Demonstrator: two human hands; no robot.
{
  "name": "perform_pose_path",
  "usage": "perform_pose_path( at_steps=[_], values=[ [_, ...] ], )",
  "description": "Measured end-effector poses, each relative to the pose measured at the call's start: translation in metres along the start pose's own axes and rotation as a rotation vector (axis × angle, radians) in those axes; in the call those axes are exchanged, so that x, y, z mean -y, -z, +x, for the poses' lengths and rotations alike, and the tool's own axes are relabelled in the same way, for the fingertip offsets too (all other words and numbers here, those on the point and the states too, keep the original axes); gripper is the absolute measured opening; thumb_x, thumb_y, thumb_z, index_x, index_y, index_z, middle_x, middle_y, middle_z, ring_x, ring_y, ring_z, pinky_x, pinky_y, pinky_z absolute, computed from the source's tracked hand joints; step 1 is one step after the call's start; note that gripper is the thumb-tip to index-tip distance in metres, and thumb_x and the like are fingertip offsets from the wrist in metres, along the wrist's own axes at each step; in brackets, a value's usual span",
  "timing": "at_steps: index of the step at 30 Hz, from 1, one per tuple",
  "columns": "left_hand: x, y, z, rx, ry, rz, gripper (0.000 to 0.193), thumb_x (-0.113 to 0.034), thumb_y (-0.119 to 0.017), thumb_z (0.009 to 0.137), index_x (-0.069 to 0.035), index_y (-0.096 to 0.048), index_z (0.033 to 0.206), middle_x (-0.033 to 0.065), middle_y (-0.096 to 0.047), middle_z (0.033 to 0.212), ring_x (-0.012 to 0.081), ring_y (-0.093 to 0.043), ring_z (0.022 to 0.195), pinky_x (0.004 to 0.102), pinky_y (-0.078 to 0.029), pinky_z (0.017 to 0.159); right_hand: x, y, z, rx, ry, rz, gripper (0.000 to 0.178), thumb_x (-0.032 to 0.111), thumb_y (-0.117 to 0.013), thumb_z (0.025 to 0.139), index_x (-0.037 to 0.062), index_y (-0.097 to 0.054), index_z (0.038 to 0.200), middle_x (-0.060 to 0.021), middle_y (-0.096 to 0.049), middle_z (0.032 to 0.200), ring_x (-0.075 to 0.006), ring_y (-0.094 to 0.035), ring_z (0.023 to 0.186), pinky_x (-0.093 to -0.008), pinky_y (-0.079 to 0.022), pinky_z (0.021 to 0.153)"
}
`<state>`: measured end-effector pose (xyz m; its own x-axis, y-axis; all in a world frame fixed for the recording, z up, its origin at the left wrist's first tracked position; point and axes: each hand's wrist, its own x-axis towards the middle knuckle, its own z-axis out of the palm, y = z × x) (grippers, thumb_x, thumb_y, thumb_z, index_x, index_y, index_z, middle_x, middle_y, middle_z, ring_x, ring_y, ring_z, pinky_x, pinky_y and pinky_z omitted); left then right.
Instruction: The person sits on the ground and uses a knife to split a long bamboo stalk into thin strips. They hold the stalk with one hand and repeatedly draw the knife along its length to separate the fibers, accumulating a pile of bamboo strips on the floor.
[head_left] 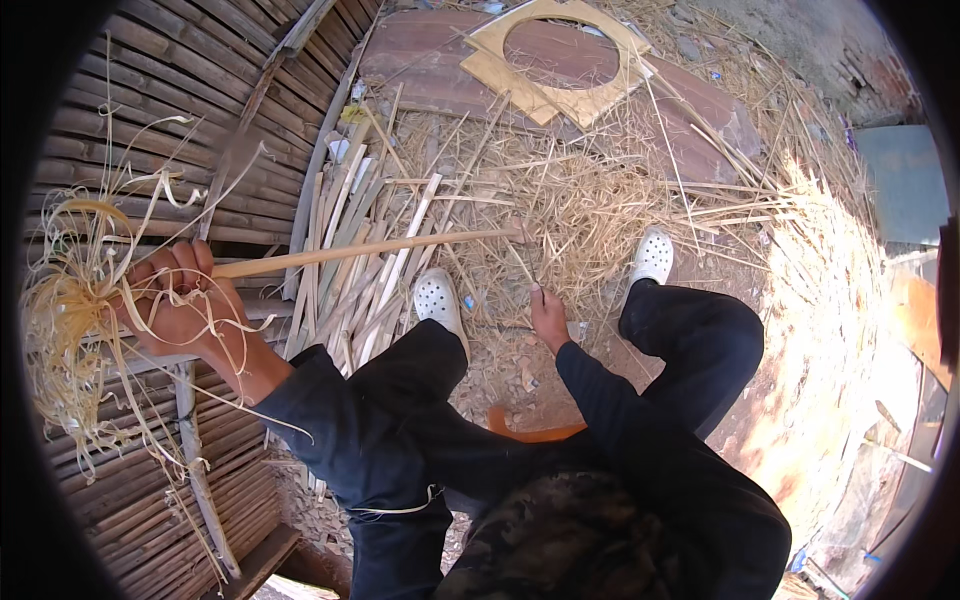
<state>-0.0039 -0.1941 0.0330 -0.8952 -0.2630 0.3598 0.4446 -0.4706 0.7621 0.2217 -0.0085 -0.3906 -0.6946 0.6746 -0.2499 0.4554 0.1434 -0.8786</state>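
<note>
Pale strip (pixel 365 249) looks light, stiff; best held by the end, where left hand (pixel 178 300) clamps it; right hand (pixel 548 318), apart, grips something slim (pixel 542 295).

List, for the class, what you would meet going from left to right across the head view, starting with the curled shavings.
Bulk of the curled shavings → left hand → left white clog → right hand → right white clog → blue-grey panel.

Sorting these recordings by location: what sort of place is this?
Likely a rustic outdoor workspace: a brown slatted bamboo wall, thin straw-coloured shavings scattered loosely, and long flat pale strips lying near that wall.
</note>
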Motion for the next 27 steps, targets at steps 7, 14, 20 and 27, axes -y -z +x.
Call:
perform_pose_path(
  at_steps=[7, 14, 20, 27],
  values=[
    [-0.003, 0.015, 0.015, 0.078, 0.014, -0.033, 0.045, -0.039, -0.037, 0.093, -0.014, -0.027, 0.057, -0.0002, -0.019, 0.051, 0.0118, -0.016, 0.049, 0.0283, -0.018, 0.049, -0.022, 0.011, -0.001, 0.151, -0.218, -0.095, 0.044, 0.037, -0.044, 0.095, -0.0025, -0.056, 0.08, -0.0215, -0.052, 0.063, -0.0377, -0.053, 0.061, -0.0427, -0.041, 0.06],
    [0.002, 0.028, 0.02, 0.178, 0.023, -0.091, 0.049, -0.044, -0.039, 0.093, -0.015, -0.029, 0.056, -0.0004, -0.022, 0.049, 0.0118, -0.019, 0.047, 0.0286, -0.019, 0.048, -0.019, -0.004, -0.01, 0.016, 0.084, -0.094, 0.054, 0.043, -0.043, 0.095, -0.0035, -0.05, 0.07, -0.0126, -0.048, 0.055, -0.024, -0.056, 0.058, -0.0388, -0.041, 0.059],
    [-0.009, 0.05, 0.034, 0.316, 0.115, -0.318, 0.052, -0.052, -0.04, 0.092, -0.015, -0.032, 0.055, -0.0011, -0.023, 0.046, 0.0114, -0.019, 0.043, 0.0288, -0.018, 0.045, -0.026, -0.006, -0.015, 0.039, -0.315, 0.097, 0.059, 0.052, -0.04, 0.094, 0.0043, -0.044, 0.06, -0.0062, -0.045, 0.048, -0.0166, -0.046, 0.039, -0.0333, -0.035, 0.039],
    [-0.03, 0.049, 0.007, 0.254, -0.076, -0.597, 0.041, -0.028, -0.048, 0.085, -0.017, -0.026, 0.052, -0.003, -0.018, 0.046, 0.0108, -0.017, 0.041, 0.027, -0.019, 0.045, 0.146, 0.032, -0.063, 0.156, -0.063, 0.762, 0.041, 0.042, -0.047, 0.096, 0.0051, -0.047, 0.077, 0.0013, -0.037, 0.048, -0.0069, -0.035, 0.035, -0.0217, -0.028, 0.033]
  ],
)
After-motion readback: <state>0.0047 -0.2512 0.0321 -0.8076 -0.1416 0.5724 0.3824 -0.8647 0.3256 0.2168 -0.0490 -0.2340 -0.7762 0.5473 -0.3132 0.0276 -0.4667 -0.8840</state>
